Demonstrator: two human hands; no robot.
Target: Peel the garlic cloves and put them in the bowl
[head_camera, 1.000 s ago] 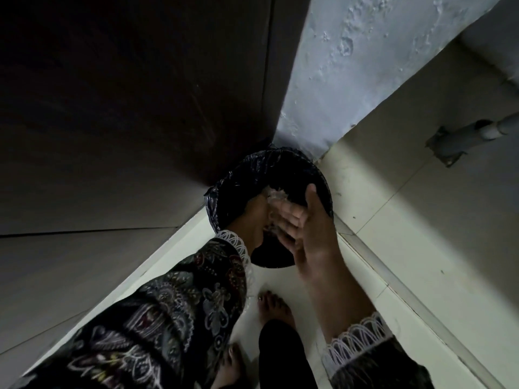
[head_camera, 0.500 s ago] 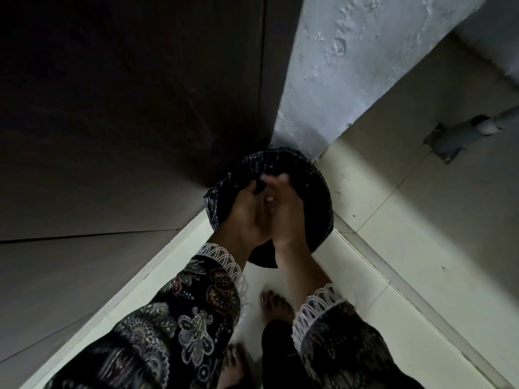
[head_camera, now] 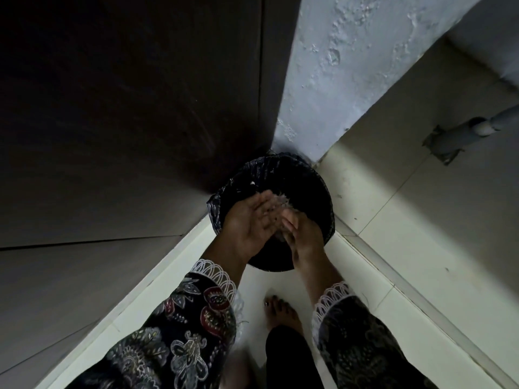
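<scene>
A pale tiled floor (head_camera: 373, 242) meets a dark cabinet (head_camera: 126, 108) and a grey wall (head_camera: 351, 66), with a black-lined bin (head_camera: 306, 186) in the corner. Above the bin, the left hand (head_camera: 250, 220) lies open, palm up, and the right hand (head_camera: 302, 234) brushes its fingers across pale garlic skins (head_camera: 282, 199); its grip cannot be told.

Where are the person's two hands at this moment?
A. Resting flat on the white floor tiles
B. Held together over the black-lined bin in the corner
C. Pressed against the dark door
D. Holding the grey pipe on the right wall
B: the left hand and the right hand meet above the bin, with pale papery bits between them, well apart from the grey pipe.
</scene>
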